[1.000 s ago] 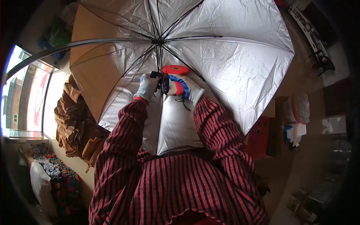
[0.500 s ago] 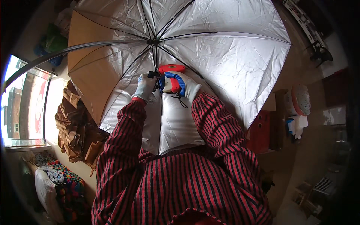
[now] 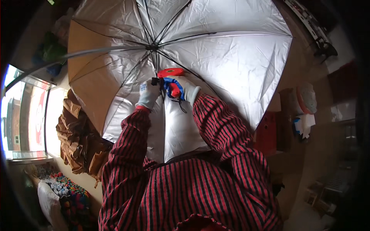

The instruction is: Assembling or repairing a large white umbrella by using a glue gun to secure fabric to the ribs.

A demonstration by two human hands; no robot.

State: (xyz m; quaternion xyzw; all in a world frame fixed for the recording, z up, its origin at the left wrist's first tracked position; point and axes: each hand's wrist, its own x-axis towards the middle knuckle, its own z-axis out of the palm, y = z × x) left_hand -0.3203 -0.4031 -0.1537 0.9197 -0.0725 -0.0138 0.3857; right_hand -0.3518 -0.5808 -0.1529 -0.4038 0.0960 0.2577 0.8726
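Note:
An umbrella (image 3: 239,61) is spread open before me, its silver inner side toward me and its dark ribs meeting at a hub. My right hand (image 3: 187,90), in a white and blue glove, is closed around a red hand tool (image 3: 170,72); a thin black cord hangs below it. The blue fingers hide much of the tool's body. Close beside it, my left hand (image 3: 149,94), also gloved, is closed with a small black part (image 3: 156,81) at its fingertips. Both hands are over the silver cloth, below the hub.
The umbrella's shaft (image 3: 92,51) reaches out to the left. Crumpled brown paper (image 3: 75,134) lies left of the canopy, near a bright window (image 3: 27,111). A red box (image 3: 266,133) and a tub with a red rim (image 3: 304,100) stand to the right.
Both hands and the tool sit slightly further left in view, as does the umbrella. My right fingers now cover more of the tool's body; its pale part no longer shows.

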